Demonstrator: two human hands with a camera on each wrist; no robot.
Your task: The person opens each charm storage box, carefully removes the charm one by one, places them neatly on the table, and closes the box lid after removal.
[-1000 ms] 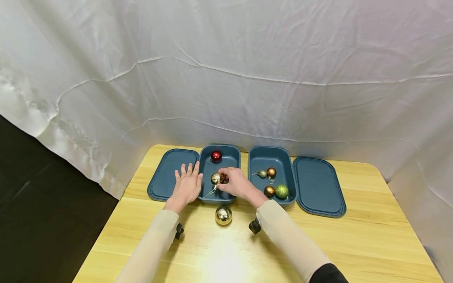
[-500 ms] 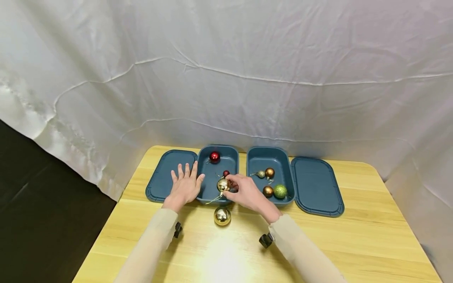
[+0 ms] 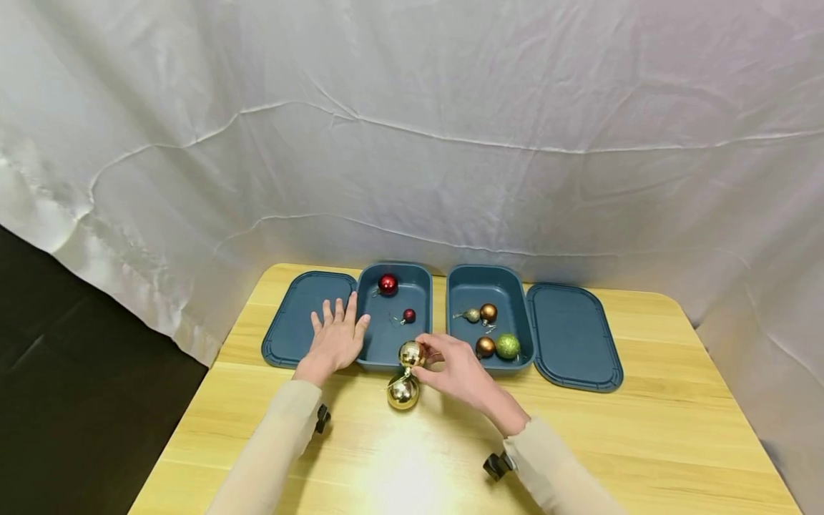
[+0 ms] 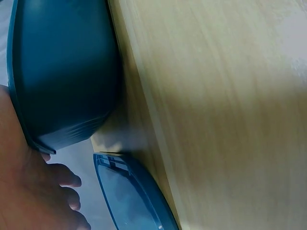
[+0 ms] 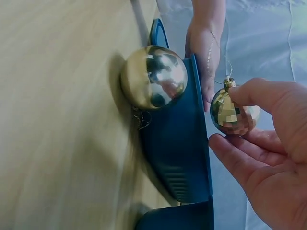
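Note:
My right hand (image 3: 453, 366) pinches a gold mirror-tiled Christmas bauble (image 5: 229, 114) between thumb and fingers, its hanging string trailing from the cap. It is held above the front rim of the left blue box (image 3: 380, 345). Just in front of that box, a larger shiny gold bauble (image 3: 403, 393) sits on the table. Inside the left box lie a red bauble (image 3: 388, 284) and a smaller dark red bauble (image 3: 408, 315). My left hand (image 3: 336, 342) is spread with straight fingers at the left box's side rim, overlapping the left lid (image 3: 296, 315).
A right blue box (image 3: 492, 286) holds two copper baubles (image 3: 488, 312), a glittery green bauble (image 3: 508, 347) and a small pale gold bauble (image 3: 472, 315). Its lid (image 3: 576, 336) lies to the right. A white curtain (image 3: 412, 143) hangs behind the wooden table (image 3: 656, 415).
My right hand has lifted the mirror-tiled bauble from inside the left box and brought it toward me, over the front rim. The left hand has stayed nearly still.

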